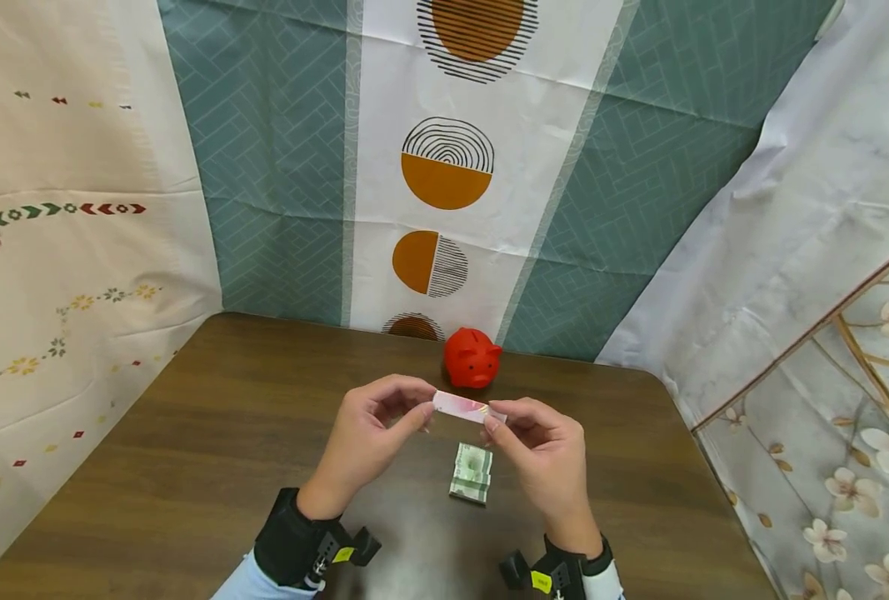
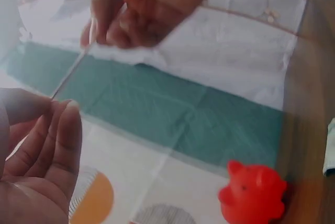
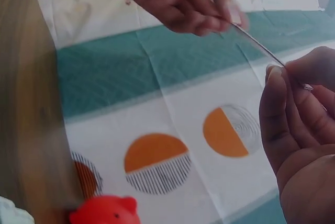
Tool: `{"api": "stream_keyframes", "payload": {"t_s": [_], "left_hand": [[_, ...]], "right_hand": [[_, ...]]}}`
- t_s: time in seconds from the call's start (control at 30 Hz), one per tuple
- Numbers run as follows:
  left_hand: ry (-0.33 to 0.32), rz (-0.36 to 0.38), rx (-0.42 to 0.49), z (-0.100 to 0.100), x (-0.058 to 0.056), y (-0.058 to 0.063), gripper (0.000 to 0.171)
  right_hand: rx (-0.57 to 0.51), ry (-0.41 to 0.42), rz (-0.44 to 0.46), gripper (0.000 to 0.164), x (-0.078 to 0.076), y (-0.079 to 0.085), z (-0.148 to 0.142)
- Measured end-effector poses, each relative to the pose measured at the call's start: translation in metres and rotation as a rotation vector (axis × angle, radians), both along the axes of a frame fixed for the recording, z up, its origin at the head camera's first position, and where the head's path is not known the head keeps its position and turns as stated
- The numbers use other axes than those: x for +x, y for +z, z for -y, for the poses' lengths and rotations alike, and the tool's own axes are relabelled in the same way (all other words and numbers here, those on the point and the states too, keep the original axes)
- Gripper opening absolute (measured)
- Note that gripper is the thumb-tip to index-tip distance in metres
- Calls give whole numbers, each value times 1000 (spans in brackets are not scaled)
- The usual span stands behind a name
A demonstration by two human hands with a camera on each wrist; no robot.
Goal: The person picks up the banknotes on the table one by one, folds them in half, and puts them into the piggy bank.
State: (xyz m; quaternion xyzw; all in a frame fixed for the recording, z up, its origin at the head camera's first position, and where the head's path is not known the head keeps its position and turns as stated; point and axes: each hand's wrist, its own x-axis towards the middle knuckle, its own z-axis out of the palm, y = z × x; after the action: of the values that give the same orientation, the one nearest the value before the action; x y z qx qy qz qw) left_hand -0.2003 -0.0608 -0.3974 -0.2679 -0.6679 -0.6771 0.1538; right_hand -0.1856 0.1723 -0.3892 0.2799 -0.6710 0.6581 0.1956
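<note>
A narrow folded pink banknote (image 1: 459,407) is stretched between both hands above the table. My left hand (image 1: 372,429) pinches its left end between thumb and fingers. At the other end, the thumb and fingers of my right hand (image 1: 545,442) pinch it too. Seen from each wrist, the banknote (image 3: 261,46) shows as a thin edge-on strip. On the table below lies a creased green banknote (image 1: 471,475). Just beyond the hands stands a red piggy bank (image 1: 472,358), its snout toward me; it also appears at the lower right of the left wrist view.
The brown wooden table (image 1: 264,400) ends at a hanging curtain (image 1: 279,167) with teal and white bands. Pale patterned cloths flank it on the left and right. Black camera straps (image 1: 282,537) circle both wrists.
</note>
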Motion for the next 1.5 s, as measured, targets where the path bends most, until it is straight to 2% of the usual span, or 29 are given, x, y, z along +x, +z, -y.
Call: {"api": "stream_keyframes", "payload": {"t_s": [0.1,0.17,0.33,0.53,0.6,0.7,0.83,0.97,1.13,1.3,1.5], "left_hand": [[16,28,0,4,-13,-7,17],[27,58,-30,4,-24,-12,16],[97,74,-199,-7,-61,-30,14],[219,92,-431,-28,-113,-67,17],[259,107,-517,-36,-128,-77,24],[304,124,-629,-48,-147,-86,44],[305,149,-685,-64,-167,-90,74],[287,171,-709,-77,-183,-92,88],[264,194,-788,-84,-194,-92,89],[276,201,-821,-75,-199,-87,84],[175,215,-839,-63,-201,-81,85]], "right_hand": [[5,-39,-25,22,-5,2,-8],[29,-82,-28,21,-10,4,-13],[187,-214,21,14,-30,14,-18],[396,-308,-7,8,-69,28,-16],[463,-325,-29,9,-81,32,-15],[559,-343,-61,10,-99,38,-16],[687,-363,-80,10,-123,47,-18],[808,-370,-51,10,-147,57,-19],[914,-343,6,13,-168,65,-16],[1040,-324,22,13,-185,63,-8],[1109,-347,132,13,-193,60,-4]]}}
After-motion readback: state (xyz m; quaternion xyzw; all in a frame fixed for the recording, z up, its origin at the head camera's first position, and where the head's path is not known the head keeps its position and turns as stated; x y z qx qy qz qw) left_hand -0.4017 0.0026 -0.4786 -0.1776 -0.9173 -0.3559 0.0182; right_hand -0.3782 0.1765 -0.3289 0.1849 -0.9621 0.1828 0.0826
